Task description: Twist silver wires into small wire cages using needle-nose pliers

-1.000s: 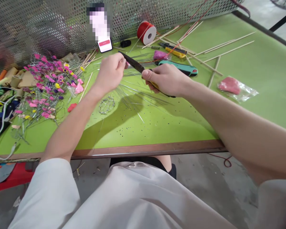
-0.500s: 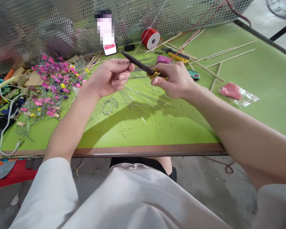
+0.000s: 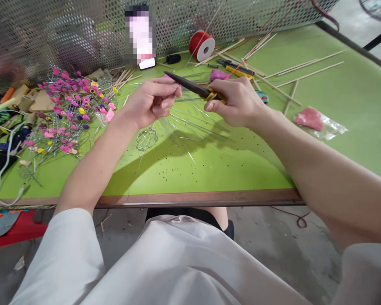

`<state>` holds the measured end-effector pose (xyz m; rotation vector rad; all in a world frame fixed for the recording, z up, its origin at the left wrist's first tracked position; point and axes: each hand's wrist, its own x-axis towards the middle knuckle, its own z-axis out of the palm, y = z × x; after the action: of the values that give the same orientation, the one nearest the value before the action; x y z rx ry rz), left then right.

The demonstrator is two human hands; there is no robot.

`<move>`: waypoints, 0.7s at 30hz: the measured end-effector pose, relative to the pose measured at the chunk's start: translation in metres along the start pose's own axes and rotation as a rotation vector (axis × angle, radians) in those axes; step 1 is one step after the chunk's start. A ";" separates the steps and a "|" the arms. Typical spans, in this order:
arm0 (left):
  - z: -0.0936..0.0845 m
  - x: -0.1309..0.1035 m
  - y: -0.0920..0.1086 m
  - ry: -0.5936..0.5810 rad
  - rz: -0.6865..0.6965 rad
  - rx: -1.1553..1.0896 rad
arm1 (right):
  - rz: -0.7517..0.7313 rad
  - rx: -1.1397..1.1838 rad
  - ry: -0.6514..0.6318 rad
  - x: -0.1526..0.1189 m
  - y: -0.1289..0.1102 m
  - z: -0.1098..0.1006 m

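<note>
On the desk (image 3: pixel 273 169) a wire ring (image 3: pixel 146 139) lies below the left hand (image 3: pixel 152 101), with loose wires (image 3: pixel 190 125) spread just right of it, under both hands. The right hand (image 3: pixel 238 101) is level with the left, and the pliers (image 3: pixel 190 86) reach from it toward the left hand. A heap of bead stems (image 3: pixel 70 114) lies at the left. The thread spool (image 3: pixel 202 45) stands behind the hands by the mesh wall (image 3: pixel 82 29); sticks (image 3: pixel 305 70) lie at the back right, and a plastic bag (image 3: pixel 317 120) lies before them.

A pale, off-white short-sleeved top (image 3: pixel 165 262) fills the lower frame, its loose sleeves ending near the elbows. Both forearms are bare. Dark shorts (image 3: pixel 190 216) show at centre bottom.
</note>
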<state>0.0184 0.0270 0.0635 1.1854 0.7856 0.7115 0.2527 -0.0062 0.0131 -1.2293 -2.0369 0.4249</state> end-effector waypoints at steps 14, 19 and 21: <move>0.008 -0.003 0.004 0.148 0.052 0.222 | 0.184 -0.378 0.074 0.007 0.019 0.000; 0.007 -0.004 0.010 0.199 0.115 0.530 | 0.122 -0.391 0.060 0.008 0.026 -0.009; 0.002 -0.002 0.011 0.239 0.207 0.713 | 0.055 -0.345 0.043 0.007 0.031 -0.011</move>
<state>0.0182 0.0271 0.0751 1.8663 1.1822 0.7771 0.2780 0.0144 0.0054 -1.4865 -2.1006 0.0696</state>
